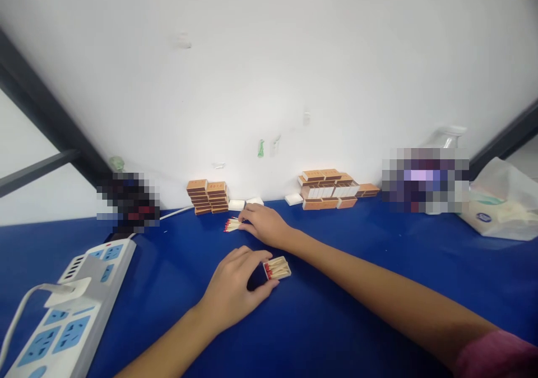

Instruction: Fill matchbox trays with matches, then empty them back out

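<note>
My left hand rests on the blue table and pinches an open matchbox tray full of red-tipped matches between thumb and fingers. My right hand reaches further back, its fingers closed on a small bundle of loose matches lying on the table. A stack of orange matchboxes stands just behind that bundle, by the white wall.
A second, larger pile of matchboxes sits at the back centre-right, with a few white inner trays between the piles. A white power strip with a plug lies at the front left. A plastic bag is at the far right.
</note>
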A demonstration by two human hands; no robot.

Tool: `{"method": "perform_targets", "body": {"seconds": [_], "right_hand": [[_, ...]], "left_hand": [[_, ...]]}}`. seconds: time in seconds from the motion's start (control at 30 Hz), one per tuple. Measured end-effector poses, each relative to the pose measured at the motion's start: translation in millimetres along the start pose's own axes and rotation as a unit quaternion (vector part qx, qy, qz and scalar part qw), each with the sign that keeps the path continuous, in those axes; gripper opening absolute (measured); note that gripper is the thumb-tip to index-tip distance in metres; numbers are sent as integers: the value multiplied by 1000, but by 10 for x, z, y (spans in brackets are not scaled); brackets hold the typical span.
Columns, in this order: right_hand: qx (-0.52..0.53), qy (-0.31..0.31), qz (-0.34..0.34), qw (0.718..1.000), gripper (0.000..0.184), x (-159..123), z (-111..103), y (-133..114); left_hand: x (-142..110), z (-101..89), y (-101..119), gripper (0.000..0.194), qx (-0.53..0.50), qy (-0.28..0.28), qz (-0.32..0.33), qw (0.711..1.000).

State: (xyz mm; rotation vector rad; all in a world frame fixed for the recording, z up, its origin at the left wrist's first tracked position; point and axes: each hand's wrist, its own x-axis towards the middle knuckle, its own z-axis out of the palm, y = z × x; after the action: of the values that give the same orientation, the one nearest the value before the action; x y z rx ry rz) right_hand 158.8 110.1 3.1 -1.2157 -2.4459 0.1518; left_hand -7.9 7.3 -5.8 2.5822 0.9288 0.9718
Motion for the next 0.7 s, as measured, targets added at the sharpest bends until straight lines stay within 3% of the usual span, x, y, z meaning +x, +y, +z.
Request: {"method": "perform_targets", "body": {"seconds": [0.33, 0.5, 0.7], "right_hand": [[34, 11, -42, 998, 31, 36, -11, -26], [39, -9, -56, 998, 15, 144, 9, -66], [26, -34, -25, 999, 18, 184, 49, -33]], "left_hand": [[20, 2, -29, 37, 4, 34, -20, 999], [22, 8, -38, 37, 14, 30, -17, 999], [17, 2, -49, 37, 16, 20, -31, 999]]}}
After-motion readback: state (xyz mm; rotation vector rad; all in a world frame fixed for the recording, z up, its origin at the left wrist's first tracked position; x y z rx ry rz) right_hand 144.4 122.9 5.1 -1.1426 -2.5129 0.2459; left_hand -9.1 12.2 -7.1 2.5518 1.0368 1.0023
